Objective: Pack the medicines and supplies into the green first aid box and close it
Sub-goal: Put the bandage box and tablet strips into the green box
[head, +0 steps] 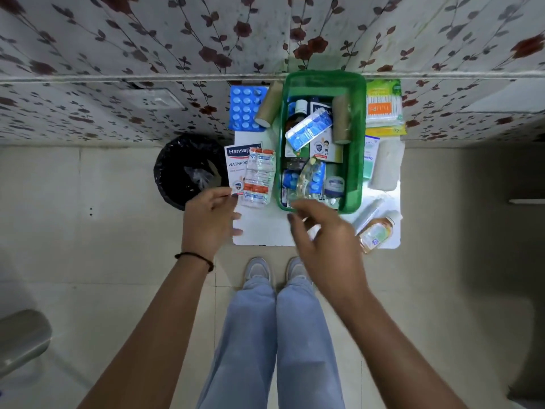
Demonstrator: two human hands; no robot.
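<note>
The green first aid box (357, 149) stands open on a small white table (261, 231). It holds blue tablet strips, a dark bottle, a brown roll and a small jar. My right hand (323, 231) is at the box's near edge, its fingertips on the lower end of a clear tablet strip (306, 178) that leans into the box. My left hand (208, 219) is spread, one fingertip touching the corner of the Hansaplast box (236, 163). A red-and-white sachet strip (259, 178) lies on that box.
Left of the box lie a blue tablet sheet (246, 109) and a brown roll (268, 106). On its right are cotton buds (383, 106), a white bandage roll (385, 166) and an orange-liquid bottle (377, 233). A black bin (182, 172) stands left of the table.
</note>
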